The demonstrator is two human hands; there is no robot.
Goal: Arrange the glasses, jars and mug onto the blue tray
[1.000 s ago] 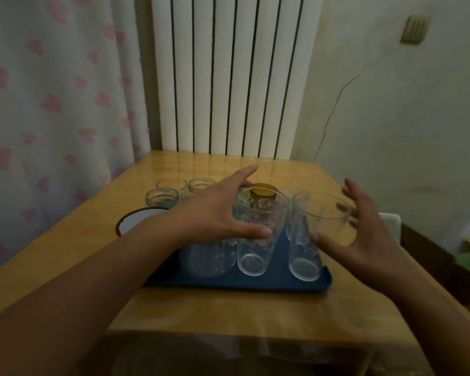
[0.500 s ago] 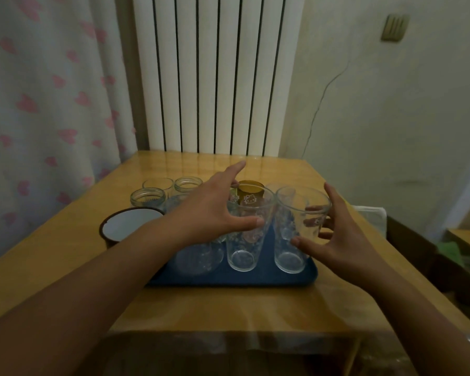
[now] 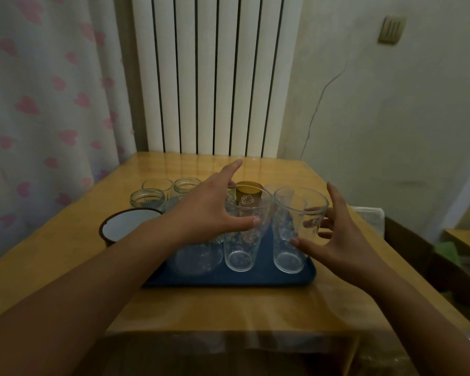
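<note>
Mid-arranging: our left hand (image 3: 209, 210) and right hand (image 3: 342, 234) hover spread, grasping nothing, around glasses (image 3: 296, 229) standing on the blue tray (image 3: 228, 279). Mug (image 3: 125, 225) and jars (image 3: 147, 198) sit beside it; likely next.

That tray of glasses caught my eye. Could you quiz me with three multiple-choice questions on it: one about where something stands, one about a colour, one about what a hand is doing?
1. Where is the white-lined mug?
A. on the table, left of the tray
B. on the tray's front right corner
C. inside a glass

2. What colour is the tray?
A. red
B. blue
C. white

3. What is the right hand doing?
A. lies flat on the table
B. holds the mug
C. spread open around the right-hand glass

Answers:
1 A, the mug stands off the tray's left edge.
2 B, its rim shows blue.
3 C, fingers are spread beside that glass.
</note>
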